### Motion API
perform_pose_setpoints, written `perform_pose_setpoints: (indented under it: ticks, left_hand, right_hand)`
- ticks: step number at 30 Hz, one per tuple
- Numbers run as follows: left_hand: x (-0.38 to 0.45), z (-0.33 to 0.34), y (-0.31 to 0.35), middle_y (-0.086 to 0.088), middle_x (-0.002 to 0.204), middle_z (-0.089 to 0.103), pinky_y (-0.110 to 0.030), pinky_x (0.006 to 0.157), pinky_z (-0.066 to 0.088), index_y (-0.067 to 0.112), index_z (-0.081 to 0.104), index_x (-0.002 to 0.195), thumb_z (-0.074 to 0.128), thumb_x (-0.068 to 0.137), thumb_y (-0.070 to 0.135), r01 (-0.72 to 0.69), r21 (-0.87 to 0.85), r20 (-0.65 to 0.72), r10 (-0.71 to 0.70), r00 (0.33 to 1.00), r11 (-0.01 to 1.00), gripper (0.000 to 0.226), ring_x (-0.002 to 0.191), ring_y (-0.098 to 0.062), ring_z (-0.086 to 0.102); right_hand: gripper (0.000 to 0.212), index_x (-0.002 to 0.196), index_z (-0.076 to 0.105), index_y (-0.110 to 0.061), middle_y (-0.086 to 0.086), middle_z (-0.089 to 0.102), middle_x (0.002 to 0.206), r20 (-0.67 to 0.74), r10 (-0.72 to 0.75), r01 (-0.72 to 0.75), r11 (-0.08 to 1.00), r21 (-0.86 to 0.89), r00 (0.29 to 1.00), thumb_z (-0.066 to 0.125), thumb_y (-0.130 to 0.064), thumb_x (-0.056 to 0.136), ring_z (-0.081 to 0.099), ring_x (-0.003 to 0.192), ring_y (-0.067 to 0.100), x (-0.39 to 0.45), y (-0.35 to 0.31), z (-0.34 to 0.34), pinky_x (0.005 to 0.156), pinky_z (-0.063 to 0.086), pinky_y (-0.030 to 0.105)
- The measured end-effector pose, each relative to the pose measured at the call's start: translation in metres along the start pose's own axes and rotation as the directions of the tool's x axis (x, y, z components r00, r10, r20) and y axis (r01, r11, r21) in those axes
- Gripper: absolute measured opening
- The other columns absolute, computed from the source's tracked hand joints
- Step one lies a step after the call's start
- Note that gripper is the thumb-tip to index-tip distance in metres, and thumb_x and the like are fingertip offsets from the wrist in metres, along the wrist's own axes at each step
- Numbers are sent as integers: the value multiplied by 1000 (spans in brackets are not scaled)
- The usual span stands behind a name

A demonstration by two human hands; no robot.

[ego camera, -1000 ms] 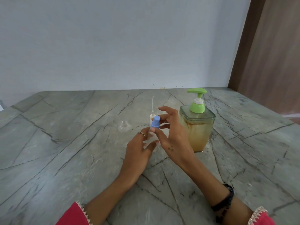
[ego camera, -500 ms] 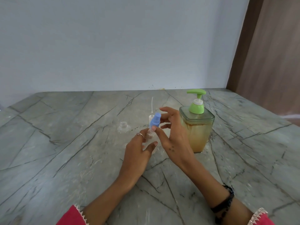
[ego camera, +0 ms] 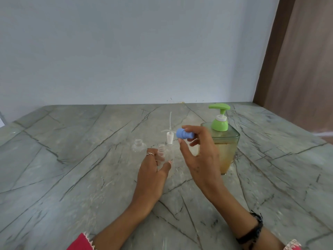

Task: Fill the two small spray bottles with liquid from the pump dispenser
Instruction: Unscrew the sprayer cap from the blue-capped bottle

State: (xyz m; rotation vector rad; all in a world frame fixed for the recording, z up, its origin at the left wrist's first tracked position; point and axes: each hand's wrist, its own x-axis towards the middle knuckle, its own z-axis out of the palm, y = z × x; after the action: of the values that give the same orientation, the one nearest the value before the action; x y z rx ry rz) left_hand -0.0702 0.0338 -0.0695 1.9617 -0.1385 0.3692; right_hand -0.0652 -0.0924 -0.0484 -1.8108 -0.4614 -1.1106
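My right hand (ego camera: 200, 159) pinches a blue spray cap (ego camera: 184, 134), lifted clear and tipped sideways above the table. My left hand (ego camera: 153, 170) grips a clear small bottle (ego camera: 161, 148) whose neck stands uncovered. A second clear small bottle (ego camera: 138, 145) stands open-necked just left of it. A white spray head with its thin dip tube (ego camera: 169, 136) stands upright behind the two bottles. The pump dispenser (ego camera: 222, 147), green pump on a clear body with yellowish liquid, stands right behind my right hand.
The grey veined stone table (ego camera: 72, 168) meets a pale wall at the back. A brown wooden panel (ego camera: 297, 60) rises at the right edge.
My right hand has pulled the blue cap off the bottle in my left hand and moved it up and to the right, turning it sideways. The bottle's neck is now bare.
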Motion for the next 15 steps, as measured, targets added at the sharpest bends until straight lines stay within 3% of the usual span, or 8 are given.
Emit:
perform_pose_setpoints:
  ticks: [3, 7, 11, 15]
  left_hand:
    - [0, -1, 1, -1, 90, 56, -24, 64, 37, 28, 40, 82, 58, 84, 22, 6, 5, -25, -6, 1000, 1000, 19, 82, -16, 55]
    - [-2, -2, 3, -1, 86, 55, -21, 59, 33, 26, 40, 83, 56, 84, 24, 3, 21, -25, -3, 1000, 1000, 17, 72, -13, 52]
    - [-2, -3, 3, 0, 86, 54, -21, 58, 34, 25, 41, 86, 57, 84, 24, 2, 35, -23, -1, 1000, 999, 16, 71, -12, 51]
    - [-3, -2, 2, 4, 92, 56, -18, 61, 36, 25, 44, 89, 58, 83, 25, -22, 65, -27, 24, 999, 998, 15, 82, -12, 54]
  right_hand:
    - [24, 98, 54, -20, -17, 59, 97, 133, 22, -9, 995, -102, 991, 65, -2, 86, 55, 82, 2, -4, 7, 7, 74, 47, 15]
    - [10, 96, 62, -8, 3, 65, 96, 279, 138, -80, 975, -210, 950, 61, -3, 88, 63, 82, 16, -6, 15, 11, 69, 55, 38]
    - [14, 103, 62, -7, 8, 54, 103, 415, 193, -50, 942, -332, 889, 56, -6, 90, 62, 83, 24, -3, 17, 13, 74, 53, 37]
    - [15, 107, 56, -10, 8, 54, 105, 497, 311, -63, 889, -453, 810, 48, -11, 94, 58, 87, 26, 4, 17, 17, 76, 49, 34]
